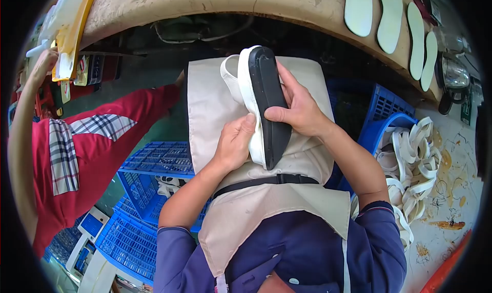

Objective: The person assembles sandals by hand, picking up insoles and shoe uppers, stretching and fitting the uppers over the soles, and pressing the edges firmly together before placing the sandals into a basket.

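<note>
Over my lap is a sandal [269,116] with a white strap and rim and a black sole, its sole side turned toward my right. My left hand [237,142] is closed on the white rim at the lower left, thumb pressed against it. My right hand [302,106] wraps the black sole from the other side, with the thumb lying across the sole and the fingers partly hidden behind it. Under the sandal lies the beige apron [210,103], tied with a black belt [287,179].
Several pale insoles [390,19] lie on the workbench [215,1] ahead. To my right, a blue crate [389,106] stands by a heap of white straps [410,160]. More blue crates [128,236] stand left. A co-worker in red trousers [102,154] is close on the left.
</note>
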The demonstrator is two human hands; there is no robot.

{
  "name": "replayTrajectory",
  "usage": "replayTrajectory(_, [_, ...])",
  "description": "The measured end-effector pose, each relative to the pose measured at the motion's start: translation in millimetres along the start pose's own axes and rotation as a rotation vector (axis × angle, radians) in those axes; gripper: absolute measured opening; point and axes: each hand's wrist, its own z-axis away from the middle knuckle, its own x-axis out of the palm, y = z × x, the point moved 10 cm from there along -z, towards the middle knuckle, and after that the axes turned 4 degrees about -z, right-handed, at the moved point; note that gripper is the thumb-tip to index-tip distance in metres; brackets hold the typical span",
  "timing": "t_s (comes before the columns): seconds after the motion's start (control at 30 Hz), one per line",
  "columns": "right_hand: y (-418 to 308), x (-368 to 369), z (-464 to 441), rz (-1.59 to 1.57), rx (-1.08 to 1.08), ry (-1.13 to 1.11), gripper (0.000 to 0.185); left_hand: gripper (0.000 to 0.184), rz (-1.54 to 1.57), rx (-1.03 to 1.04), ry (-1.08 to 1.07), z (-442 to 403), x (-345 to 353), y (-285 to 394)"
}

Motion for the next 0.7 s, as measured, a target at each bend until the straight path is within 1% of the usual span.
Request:
replayTrajectory(0.1, [-2, 0, 0, 0.112, -0.070, 0.043, 0.110, 0.055, -0.089, 0.026, 0.006, 1, 3, 3])
replayTrajectory(0.13, [-1, -2, 0, 0.119, -0.046, 0.077, 0.110, 0.055, -0.052, -0.024, 0.012, 0, 5, 5])
replayTrajectory(0.23, [0, -11, -2, 0.099, -0.016, 0.086, 0.117, 0.056, -0.004, -0.057, 0.058, -6, 9, 7])
replayTrajectory(0.3, [-5, -15, 3, 0.133, 0.030, 0.022, 0.126, 0.057, 0.031, -0.073, 0.001, -9, 19, 7])
replayTrajectory(0.33, [-7, -13, 8, 0.155, 0.049, -0.023, 0.131, 0.058, 0.048, -0.068, -0.017, -6, 23, 6])
replayTrajectory(0.43, [-13, -21, 18, 0.128, 0.055, 0.042, 0.133, 0.057, -0.084, 0.026, 0.000, -14, 28, 8])
replayTrajectory(0.47, [-25, -24, 13, 0.118, -0.058, 0.058, 0.131, 0.052, -0.090, 0.023, 0.001, -24, 26, 5])
replayTrajectory(0.57, [-71, -21, -4, 0.225, -0.239, 0.147, 0.129, 0.043, 0.012, 0.030, -0.005, -51, 14, 42])
replayTrajectory(0.6, [-87, -23, -8, 0.408, -0.346, 0.213, 0.125, 0.039, -0.183, 0.119, 0.054, -61, -5, 66])
replayTrajectory(0.63, [-94, -24, -12, 0.331, -0.321, 0.266, 0.122, 0.035, -0.375, 0.217, 0.120, -68, -17, 96])
replayTrajectory(0.7, [-119, -6, -14, 0.214, -0.423, 0.245, 0.118, 0.035, -0.577, 0.739, 0.478, -38, -22, 189])
